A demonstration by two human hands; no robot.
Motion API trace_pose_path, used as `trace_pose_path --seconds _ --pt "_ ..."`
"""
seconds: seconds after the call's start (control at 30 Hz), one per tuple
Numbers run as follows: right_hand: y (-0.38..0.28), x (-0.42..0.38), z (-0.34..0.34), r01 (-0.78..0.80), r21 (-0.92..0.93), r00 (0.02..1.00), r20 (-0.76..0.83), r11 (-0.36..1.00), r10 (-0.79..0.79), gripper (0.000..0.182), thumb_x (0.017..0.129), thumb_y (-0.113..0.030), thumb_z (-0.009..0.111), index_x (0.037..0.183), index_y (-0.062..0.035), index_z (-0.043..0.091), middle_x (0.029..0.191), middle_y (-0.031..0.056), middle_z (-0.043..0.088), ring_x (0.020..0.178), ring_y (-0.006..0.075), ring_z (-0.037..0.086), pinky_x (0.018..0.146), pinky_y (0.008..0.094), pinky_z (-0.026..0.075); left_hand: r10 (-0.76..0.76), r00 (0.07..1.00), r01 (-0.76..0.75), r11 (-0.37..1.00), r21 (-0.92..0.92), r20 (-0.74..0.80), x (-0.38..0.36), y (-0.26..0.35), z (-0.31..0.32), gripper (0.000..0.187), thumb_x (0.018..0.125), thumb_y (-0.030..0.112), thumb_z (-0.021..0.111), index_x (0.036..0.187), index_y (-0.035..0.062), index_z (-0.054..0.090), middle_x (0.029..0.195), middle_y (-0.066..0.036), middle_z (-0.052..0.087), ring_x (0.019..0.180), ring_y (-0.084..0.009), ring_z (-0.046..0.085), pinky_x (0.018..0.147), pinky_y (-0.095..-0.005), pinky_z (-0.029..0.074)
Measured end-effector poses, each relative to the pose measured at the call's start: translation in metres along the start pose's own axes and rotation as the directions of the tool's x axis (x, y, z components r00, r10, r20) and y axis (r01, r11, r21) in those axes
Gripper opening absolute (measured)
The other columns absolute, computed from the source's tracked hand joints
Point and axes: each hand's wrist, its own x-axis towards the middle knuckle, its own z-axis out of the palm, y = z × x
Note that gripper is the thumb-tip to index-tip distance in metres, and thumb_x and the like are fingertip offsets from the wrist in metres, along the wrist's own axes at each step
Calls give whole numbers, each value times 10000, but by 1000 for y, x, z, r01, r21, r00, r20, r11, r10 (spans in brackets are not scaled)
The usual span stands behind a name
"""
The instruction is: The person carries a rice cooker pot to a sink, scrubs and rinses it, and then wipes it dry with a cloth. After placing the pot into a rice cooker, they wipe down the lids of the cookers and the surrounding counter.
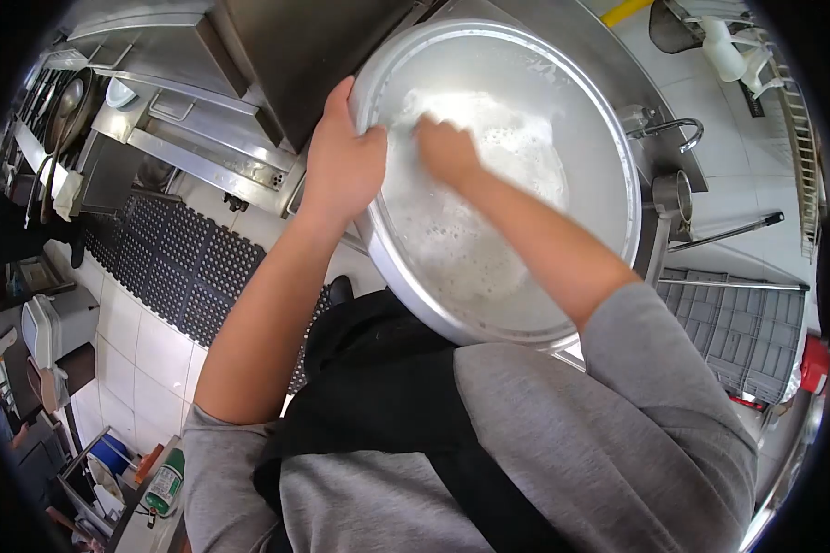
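Observation:
A large, round, silver metal pot is tilted toward me, its wide mouth facing up. White suds and cloudy wet foam coat its bottom. My left hand grips the rim on the left side, with the thumb over the edge and the fingers mostly hidden on the outside. Inside the pot, my right hand presses against the upper left of the soapy surface. Its fingers are curled together and blurred by motion; whatever they hold is hidden.
A curved faucet and a small metal pot are right of the big pot. Farther right stands a grey plastic crate. Steel counters and a black rubber mat lie left. A green bottle stands at lower left.

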Motion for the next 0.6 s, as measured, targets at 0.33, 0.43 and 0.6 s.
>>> trace_pose_path --seconds 0.33,0.43,0.6 --pt "-17 28 -13 13 -133 994 -107 991 -28 162 809 -65 532 897 -42 666 1029 124 608 959 304 598 774 479 481 -152 988 141 951 -276 -20 -122 24 12 585 831 14 604 1338 -65 322 1217 -178 507 1126 -237 506 1004 -350 382" --pt "-44 -22 2 193 -241 981 44 951 -188 206 819 -84 527 963 -33 664 1087 102 598 993 290 584 809 475 469 -242 970 240 916 -322 37 -42 -2 0 494 838 152 677 1232 -47 455 1093 -143 580 973 -183 578 845 -314 476" --pt "-57 -29 -10 240 -133 971 47 962 -236 206 821 -97 555 972 -22 673 1090 128 617 1007 287 595 850 489 452 -252 952 297 891 -342 172 24 -7 -3 317 845 113 616 1100 -52 525 975 -129 625 867 -172 601 768 -305 496"
